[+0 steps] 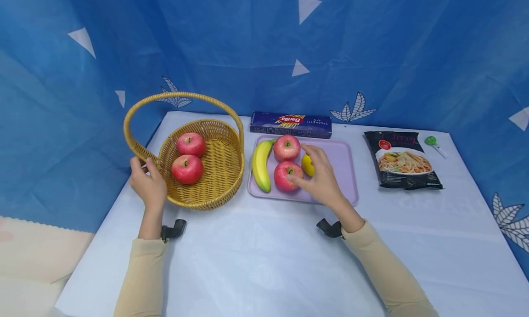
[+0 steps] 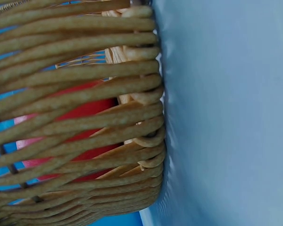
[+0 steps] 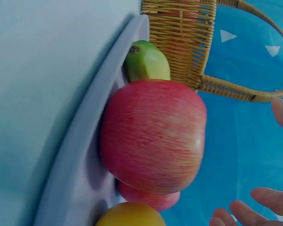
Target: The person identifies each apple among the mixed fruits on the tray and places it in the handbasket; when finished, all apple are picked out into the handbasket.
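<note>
At the left stands a wicker basket with a tall arched handle and two red apples inside. My left hand grips it where the handle meets the left rim; the left wrist view shows only the woven side. My right hand hovers over a lilac tray, thumb and fingers spread. Beneath the thumb sits a red apple, with another apple behind it. A yellow fruit, partly hidden by the hand, lies beside them, and a banana lies along the tray's left side.
Behind the tray lies a dark blue spaghetti box. On the right are a black noodle packet and a green lollipop. A blue patterned curtain hangs at the back of the white table.
</note>
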The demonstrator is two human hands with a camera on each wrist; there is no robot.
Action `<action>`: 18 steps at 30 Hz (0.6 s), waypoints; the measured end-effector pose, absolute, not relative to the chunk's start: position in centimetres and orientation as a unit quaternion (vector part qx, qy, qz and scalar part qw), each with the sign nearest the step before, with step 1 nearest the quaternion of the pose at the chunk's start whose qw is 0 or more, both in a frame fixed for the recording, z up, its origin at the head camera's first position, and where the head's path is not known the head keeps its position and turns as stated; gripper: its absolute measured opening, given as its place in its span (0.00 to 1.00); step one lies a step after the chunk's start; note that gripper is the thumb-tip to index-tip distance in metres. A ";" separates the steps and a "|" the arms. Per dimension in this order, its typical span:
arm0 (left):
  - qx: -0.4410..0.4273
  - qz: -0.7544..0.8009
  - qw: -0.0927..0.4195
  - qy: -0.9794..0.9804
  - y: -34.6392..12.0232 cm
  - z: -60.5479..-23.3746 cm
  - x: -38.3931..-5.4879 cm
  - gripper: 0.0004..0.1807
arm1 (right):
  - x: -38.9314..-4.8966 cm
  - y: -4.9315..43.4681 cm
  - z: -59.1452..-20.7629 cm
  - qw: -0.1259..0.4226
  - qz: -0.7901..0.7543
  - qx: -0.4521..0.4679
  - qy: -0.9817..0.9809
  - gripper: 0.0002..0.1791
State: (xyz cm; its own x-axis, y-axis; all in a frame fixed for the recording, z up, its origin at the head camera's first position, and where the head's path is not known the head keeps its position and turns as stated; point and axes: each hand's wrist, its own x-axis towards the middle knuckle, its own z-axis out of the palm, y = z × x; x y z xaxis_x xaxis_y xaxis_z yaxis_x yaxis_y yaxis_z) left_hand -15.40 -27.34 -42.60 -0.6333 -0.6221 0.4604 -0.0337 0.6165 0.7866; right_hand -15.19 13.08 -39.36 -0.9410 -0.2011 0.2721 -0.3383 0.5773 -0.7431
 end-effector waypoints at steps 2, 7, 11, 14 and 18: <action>0.198 -0.393 0.378 -0.815 -27.3 -42.6 -15.4 0.21 | -15.2 13.1 -39.6 0.075 0.430 0.151 -0.887 0.46; 0.195 -0.400 0.378 -0.812 -27.3 -42.5 -15.4 0.20 | -15.4 13.1 -40.0 0.068 0.419 0.148 -0.893 0.47; 0.196 -0.398 0.379 -0.812 -27.3 -42.5 -15.4 0.20 | -15.6 13.1 -40.4 0.061 0.411 0.147 -0.897 0.48; 0.200 -0.395 0.376 -0.814 -27.3 -42.5 -15.4 0.21 | -15.8 13.0 -40.6 0.050 0.406 0.145 -0.901 0.48; 0.204 -0.393 0.373 -0.815 -27.3 -42.5 -15.3 0.21 | -15.8 12.9 -41.0 0.034 0.399 0.143 -0.905 0.49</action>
State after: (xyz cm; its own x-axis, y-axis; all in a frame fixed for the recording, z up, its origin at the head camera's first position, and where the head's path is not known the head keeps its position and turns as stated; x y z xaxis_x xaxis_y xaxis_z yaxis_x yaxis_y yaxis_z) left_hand -15.30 -27.28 -42.47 -0.6387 -0.6259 0.4475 -0.0401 0.6079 0.7930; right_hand -15.84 12.92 -40.97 -0.9571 -0.2311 0.1749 -0.2850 0.6415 -0.7122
